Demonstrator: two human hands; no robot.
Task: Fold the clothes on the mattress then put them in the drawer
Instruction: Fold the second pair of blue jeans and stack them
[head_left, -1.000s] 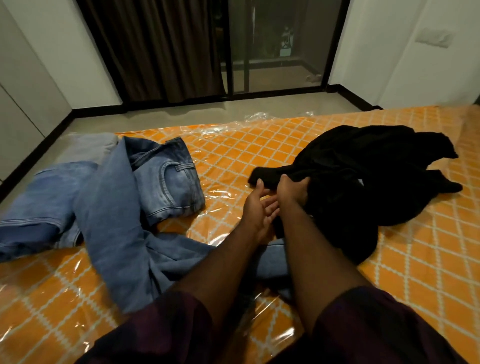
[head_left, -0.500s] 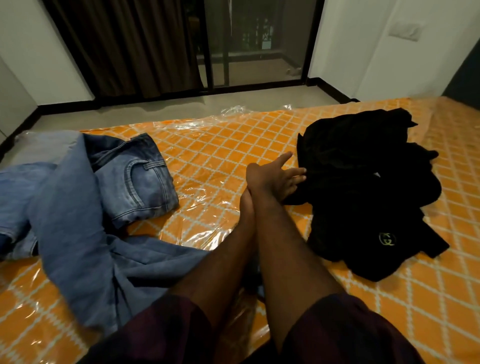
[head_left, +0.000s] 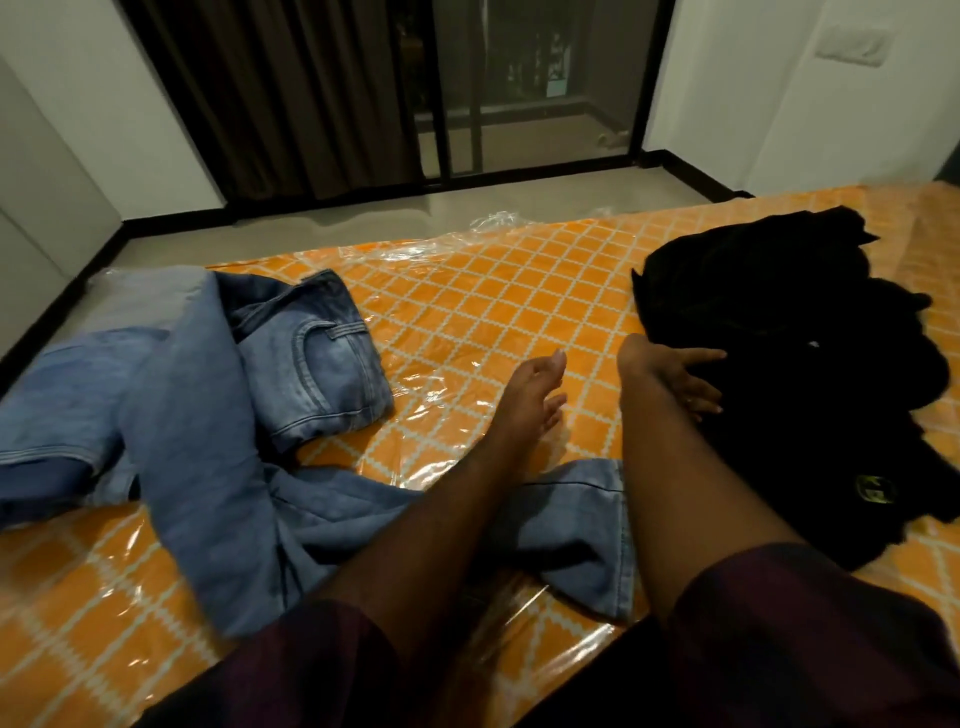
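Observation:
Blue jeans lie crumpled on the left of the orange patterned mattress, one leg reaching under my forearms. A black garment with a small yellow logo is heaped on the right. My right hand rests flat on the black garment's left edge, fingers straight. Just left of it, my left hand hovers over the bare mattress with relaxed fingers and holds nothing.
Clear plastic wrap covers the mattress and crinkles at its far edge. Beyond lies grey floor, a dark curtain and a glass sliding door. White walls stand left and right.
Both hands have let go of the black garment and spread apart. The garment has shifted right. My left hand has moved left onto open mattress.

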